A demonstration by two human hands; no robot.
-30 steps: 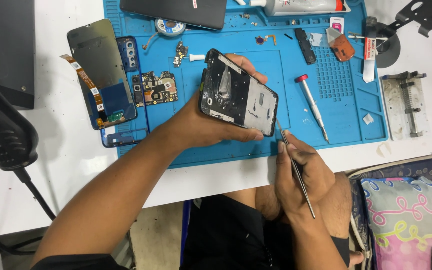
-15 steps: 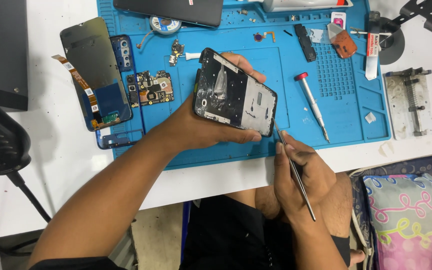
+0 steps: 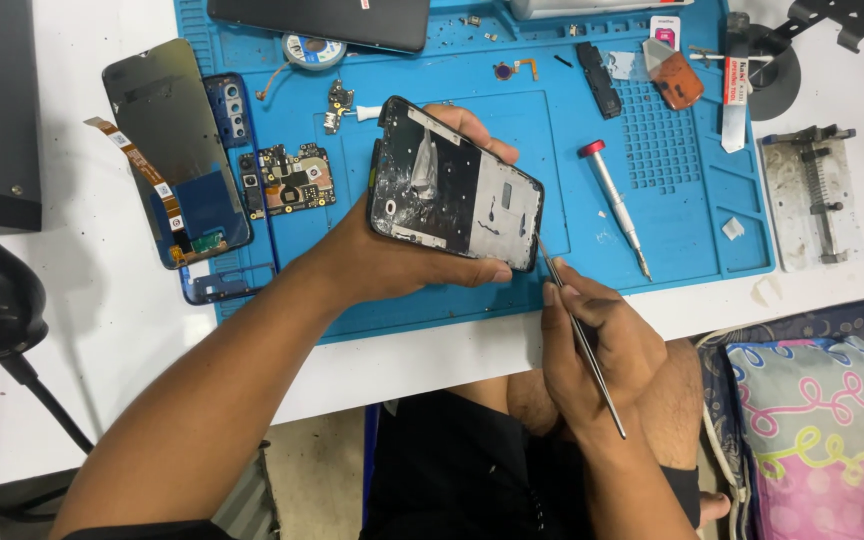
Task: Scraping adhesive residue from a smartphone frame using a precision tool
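Note:
My left hand [image 3: 377,262] grips an opened black phone frame [image 3: 455,185] and holds it tilted above the blue work mat [image 3: 672,200]. Its bare inside faces up, with silver plates and scraps of torn foil. My right hand [image 3: 592,345] pinches thin metal tweezers [image 3: 580,335] just below the frame's right end. The tweezer tips touch or nearly touch that lower right corner.
A detached phone screen [image 3: 167,150] with a flex cable lies at the left over a blue back cover [image 3: 227,110]. A circuit board [image 3: 294,178], a red-capped screwdriver [image 3: 614,205], small parts and another dark phone [image 3: 332,18] sit on the mat. A metal jig [image 3: 812,195] stands right.
The view has shifted slightly. My left hand still holds the frame, and the tweezers in my right hand have moved up closer to the frame's lower right corner.

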